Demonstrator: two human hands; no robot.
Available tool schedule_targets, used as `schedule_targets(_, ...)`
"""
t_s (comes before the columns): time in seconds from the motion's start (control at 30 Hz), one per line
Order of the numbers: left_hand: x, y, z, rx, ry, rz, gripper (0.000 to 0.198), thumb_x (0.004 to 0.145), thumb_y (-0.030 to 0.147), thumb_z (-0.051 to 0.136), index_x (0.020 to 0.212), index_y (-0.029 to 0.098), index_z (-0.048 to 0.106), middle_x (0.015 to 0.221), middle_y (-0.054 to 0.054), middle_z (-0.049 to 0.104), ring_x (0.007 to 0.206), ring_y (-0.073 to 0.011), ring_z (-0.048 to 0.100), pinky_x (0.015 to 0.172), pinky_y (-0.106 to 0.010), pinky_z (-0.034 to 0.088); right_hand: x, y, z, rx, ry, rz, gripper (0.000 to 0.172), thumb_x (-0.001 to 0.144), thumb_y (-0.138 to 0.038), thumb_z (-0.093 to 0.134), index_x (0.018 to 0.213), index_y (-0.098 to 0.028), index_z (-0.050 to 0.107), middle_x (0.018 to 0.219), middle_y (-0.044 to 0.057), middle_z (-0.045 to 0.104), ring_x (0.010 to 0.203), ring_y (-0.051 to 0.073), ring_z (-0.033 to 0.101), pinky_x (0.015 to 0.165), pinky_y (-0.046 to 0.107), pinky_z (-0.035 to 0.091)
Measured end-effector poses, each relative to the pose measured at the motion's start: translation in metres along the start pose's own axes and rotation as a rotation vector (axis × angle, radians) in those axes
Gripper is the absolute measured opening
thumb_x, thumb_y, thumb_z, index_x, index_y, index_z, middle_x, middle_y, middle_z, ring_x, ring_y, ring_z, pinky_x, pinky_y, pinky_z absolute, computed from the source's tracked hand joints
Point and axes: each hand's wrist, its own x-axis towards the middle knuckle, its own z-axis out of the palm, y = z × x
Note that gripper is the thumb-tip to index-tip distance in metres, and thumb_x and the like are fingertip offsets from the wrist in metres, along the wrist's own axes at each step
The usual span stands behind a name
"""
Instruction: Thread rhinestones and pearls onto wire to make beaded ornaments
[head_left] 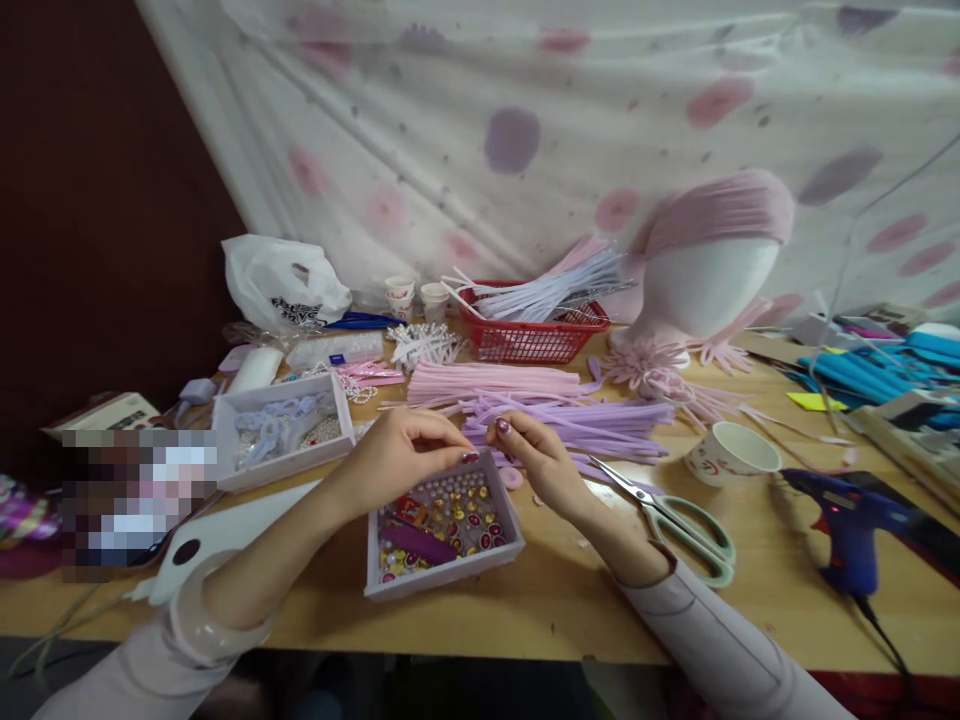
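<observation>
- Spotted cloth point(525, 100) hung as backdrop, dark wall at left.
- Wooden desk point(570, 600) below, crowded with craft supplies.
- Foam head point(705, 280) at back right, wrapped in pink.
- Lilac stems point(600, 420) heaped mid-desk, pink stems point(487, 382) just behind.
- Red basket point(525, 342) farther back, full of white stems.
- White box point(285, 470) of chains at left, near the left wrist.
- Gem tray point(439, 580) at the front, between the two forearms, filled with red and gold stones.
- Left hand point(397, 450) over the tray's far edge, fingers point(466, 456) pinched narrow.
- Right hand point(544, 460) facing it, fingers point(501, 427) also pinched narrow, tips almost meeting the left ones; anything held between too small to tell.
- Blue glue gun point(847, 520) lying at far right.
- Scissors point(675, 515) just right of the right wrist, blades shut.
- Cup point(731, 455) beyond the scissors, upright.
</observation>
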Motion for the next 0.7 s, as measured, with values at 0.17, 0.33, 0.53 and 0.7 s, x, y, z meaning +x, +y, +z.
schedule_targets(0.17,-0.001,0.002,0.014,-0.079,0.127,-0.067,0.009,0.078,0.019,0.072,0.085,0.017,0.078,0.078,-0.002,0.078,0.069,-0.0142,0.071,0.064,-0.022,0.054,-0.006,0.005,0.004,0.066,-0.002,0.016,0.036,0.089,-0.053,0.064,0.078,-0.019,0.061,0.074,-0.001,0.055,0.07,0.014,0.05,0.066,0.026,0.04)
schedule_targets(0.33,0.001,0.001,0.02,0.017,0.199,0.083,0.011,0.084,0.012,0.068,0.086,0.017,0.078,0.082,-0.002,0.079,0.073,-0.0137,0.071,0.068,-0.022,0.055,-0.012,0.008,0.013,0.213,-0.07,0.101,0.038,0.093,-0.057,0.056,0.079,-0.022,0.05,0.061,-0.008,0.036,0.049,0.009,0.033,0.048,0.023,0.031)
schedule_targets(0.53,-0.002,-0.001,0.02,0.133,0.221,0.259,0.013,0.086,0.009,0.068,0.09,0.015,0.079,0.084,-0.004,0.076,0.081,-0.0136,0.069,0.073,-0.022,0.054,-0.019,0.002,0.013,0.188,-0.045,0.086,0.031,0.097,-0.048,0.055,0.081,-0.022,0.052,0.072,-0.004,0.045,0.061,0.011,0.043,0.056,0.024,0.039)
schedule_targets(0.7,-0.007,-0.001,0.025,0.084,0.218,0.235,0.013,0.082,0.007,0.072,0.089,0.015,0.08,0.084,-0.003,0.079,0.077,-0.0129,0.071,0.073,-0.02,0.054,-0.021,0.003,0.011,0.071,-0.024,0.048,0.02,0.1,-0.04,0.052,0.092,-0.023,0.057,0.084,0.0,0.055,0.075,0.014,0.052,0.069,0.027,0.045)
